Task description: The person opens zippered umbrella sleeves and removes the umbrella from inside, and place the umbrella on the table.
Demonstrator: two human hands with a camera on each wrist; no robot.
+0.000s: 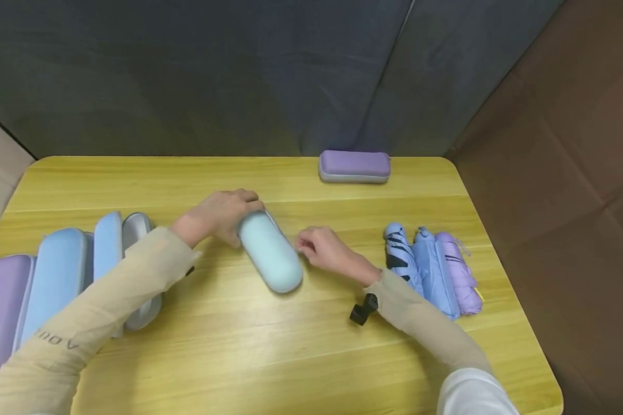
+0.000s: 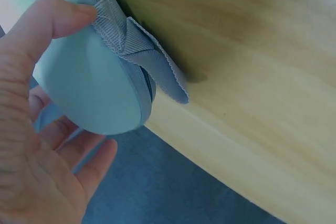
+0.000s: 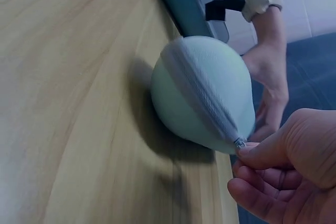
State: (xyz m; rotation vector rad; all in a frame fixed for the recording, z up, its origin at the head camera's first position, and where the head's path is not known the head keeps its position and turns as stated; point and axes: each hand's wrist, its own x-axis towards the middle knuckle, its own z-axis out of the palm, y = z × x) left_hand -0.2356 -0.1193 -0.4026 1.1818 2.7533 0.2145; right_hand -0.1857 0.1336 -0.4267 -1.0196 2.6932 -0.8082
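Note:
A mint-green zip case (image 1: 271, 253) lies tilted on the table in the middle of the head view. My left hand (image 1: 225, 214) grips its far end. In the left wrist view the thumb presses beside a grey fabric tab (image 2: 152, 64), and the other fingers curl about the rounded end. At the case's right side is my right hand (image 1: 326, 249). Its thumb and forefinger pinch the zipper pull (image 3: 240, 143), which shows in the right wrist view at one end of the grey zipper (image 3: 202, 90). How far the zipper is parted cannot be told.
A purple case (image 1: 355, 166) sits at the table's back edge. Folded umbrellas, striped blue (image 1: 401, 253), plain blue (image 1: 436, 274) and purple (image 1: 459, 274), lie at right. On the left stand a purple case (image 1: 2, 317), a blue case (image 1: 57, 276) and a light blue case (image 1: 108, 242).

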